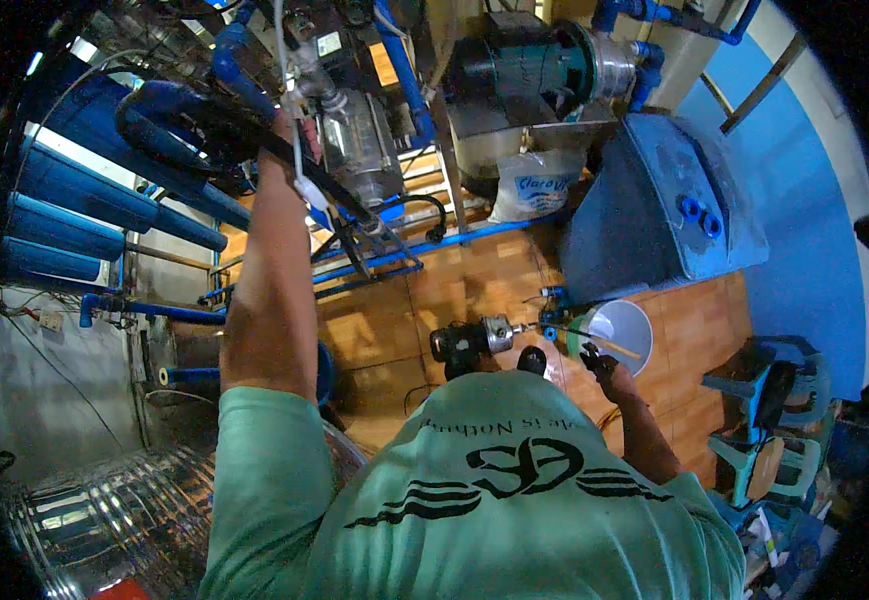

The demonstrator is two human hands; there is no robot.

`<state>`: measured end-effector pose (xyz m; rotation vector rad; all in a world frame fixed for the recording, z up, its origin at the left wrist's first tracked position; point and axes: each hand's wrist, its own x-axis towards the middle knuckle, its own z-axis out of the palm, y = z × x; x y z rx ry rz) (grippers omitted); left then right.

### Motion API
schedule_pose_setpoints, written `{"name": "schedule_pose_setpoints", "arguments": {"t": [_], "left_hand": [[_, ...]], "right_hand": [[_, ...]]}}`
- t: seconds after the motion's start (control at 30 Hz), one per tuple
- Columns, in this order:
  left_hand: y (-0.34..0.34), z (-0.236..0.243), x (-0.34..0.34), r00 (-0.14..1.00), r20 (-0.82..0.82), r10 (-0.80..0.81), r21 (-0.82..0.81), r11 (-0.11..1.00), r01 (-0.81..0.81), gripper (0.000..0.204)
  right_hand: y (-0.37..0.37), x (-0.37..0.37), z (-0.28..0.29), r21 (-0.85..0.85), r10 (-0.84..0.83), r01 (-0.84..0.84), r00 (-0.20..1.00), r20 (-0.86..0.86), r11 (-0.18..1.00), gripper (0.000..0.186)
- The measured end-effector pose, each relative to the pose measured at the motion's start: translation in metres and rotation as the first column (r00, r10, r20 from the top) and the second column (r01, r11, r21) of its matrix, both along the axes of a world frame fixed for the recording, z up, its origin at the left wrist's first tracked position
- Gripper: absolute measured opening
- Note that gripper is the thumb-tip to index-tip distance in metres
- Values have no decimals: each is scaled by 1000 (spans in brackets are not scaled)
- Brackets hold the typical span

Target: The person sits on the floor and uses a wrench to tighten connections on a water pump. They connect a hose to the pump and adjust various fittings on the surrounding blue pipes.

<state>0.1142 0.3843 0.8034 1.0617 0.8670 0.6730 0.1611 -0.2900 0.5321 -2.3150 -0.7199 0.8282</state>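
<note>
My left arm reaches far forward to the pipes and machinery at the upper left. Only part of my left hand (pixel 282 135) shows there, beside a white cable (pixel 300 165) and a black bar (pixel 324 180); its fingers are hidden. Lower right, my right hand (pixel 606 378) is closed around a small dark object that I cannot make out, in front of a white bucket (pixel 626 325). A dark power drill (pixel 469 342) with a silver chuck sits low in front of my body, its bit pointing right toward small blue fittings (pixel 551 318).
A motor pump (pixel 524 65) stands at the back, with a white sack (pixel 534 190) below it. A blue tank (pixel 634 210) is right of that. Blue plastic chairs (pixel 774 400) stand at the right. Large blue cylinders (pixel 84 190) and a blue pipe (pixel 159 310) line the left.
</note>
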Motion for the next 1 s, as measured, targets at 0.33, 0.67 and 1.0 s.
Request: {"name": "schedule_pose_setpoints", "arguments": {"t": [0.33,0.67,1.0], "left_hand": [[27,-26,-4,993,54,-104,68,993,101,43],[38,-42,-11,971,111,-211,231,956,181,38],[19,-28,-11,954,169,-249,-48,964,261,43]], "right_hand": [[-96,-17,-18,-94,0,5,999,54,996,36],[-70,13,4,-111,-223,208,965,-139,972,37],[-79,15,-26,-143,-57,43,994,-94,989,37]]}}
